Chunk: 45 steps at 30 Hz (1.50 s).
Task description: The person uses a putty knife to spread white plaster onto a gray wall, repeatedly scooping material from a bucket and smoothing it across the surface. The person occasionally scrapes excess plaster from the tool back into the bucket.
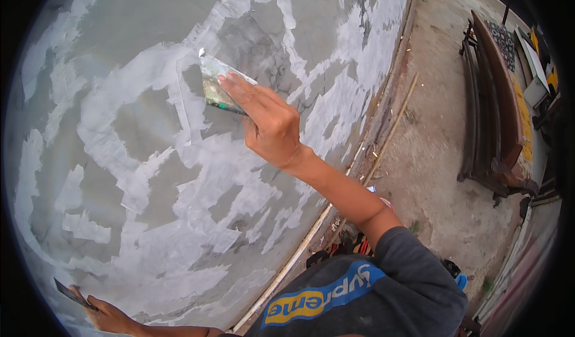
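My right hand [274,127] is closed on a putty knife [217,88], its fingers pressed along the wide, shiny blade. A little white putty sits on the blade's upper corner. The blade lies against or very near a grey wall [144,118] marked with patchy white putty strokes [150,181]; whether it touches I cannot tell. Low on the left, my left hand [109,318] grips a flat, dark scraper blade [74,294] close to the same wall. The handles of both tools are hidden by my hands.
A concrete floor [428,121] runs along the wall's foot, with a long thin pole [392,127] and small debris on it. To the right stands a dark wooden bench [494,103]. Sandals and a blue item [461,281] lie near my body.
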### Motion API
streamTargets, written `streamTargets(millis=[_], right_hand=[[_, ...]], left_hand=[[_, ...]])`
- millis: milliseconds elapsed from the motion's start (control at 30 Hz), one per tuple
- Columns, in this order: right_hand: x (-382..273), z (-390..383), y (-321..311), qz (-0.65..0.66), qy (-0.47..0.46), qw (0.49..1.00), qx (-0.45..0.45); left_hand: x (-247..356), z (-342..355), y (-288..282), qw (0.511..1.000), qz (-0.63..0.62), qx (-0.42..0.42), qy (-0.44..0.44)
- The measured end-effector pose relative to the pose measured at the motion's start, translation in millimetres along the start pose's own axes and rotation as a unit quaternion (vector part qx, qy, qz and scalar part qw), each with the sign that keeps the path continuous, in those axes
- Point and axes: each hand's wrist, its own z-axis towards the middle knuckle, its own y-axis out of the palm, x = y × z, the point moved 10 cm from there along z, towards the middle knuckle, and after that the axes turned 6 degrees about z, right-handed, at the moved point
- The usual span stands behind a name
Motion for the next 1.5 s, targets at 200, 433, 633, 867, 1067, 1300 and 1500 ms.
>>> streamTargets(millis=[200,433,633,867,1067,1300,1500], right_hand=[[45,-1,-40,-0.005,0.046,0.997,0.065],[72,12,-9,-0.105,0.032,0.993,0.050],[54,-3,-24,0.116,0.125,0.980,-0.105],[124,26,-72,-0.034,0.128,0.985,0.108],[119,26,-49,-0.050,0.176,0.980,0.084],[29,26,1,-0.045,0.070,0.997,0.008],[3,2,-5,0.054,0.009,0.997,-0.054]], left_hand=[[55,-3,-30,0.999,0.035,-0.004,0.034],[81,2,-41,0.996,0.072,0.008,0.060],[69,-1,-35,0.991,0.117,0.011,0.068],[75,3,-41,0.993,0.086,0.018,0.073],[69,2,-39,0.993,0.084,0.004,0.087],[84,5,-43,0.996,0.072,-0.018,0.048],[83,2,-45,0.998,0.050,-0.005,0.036]])
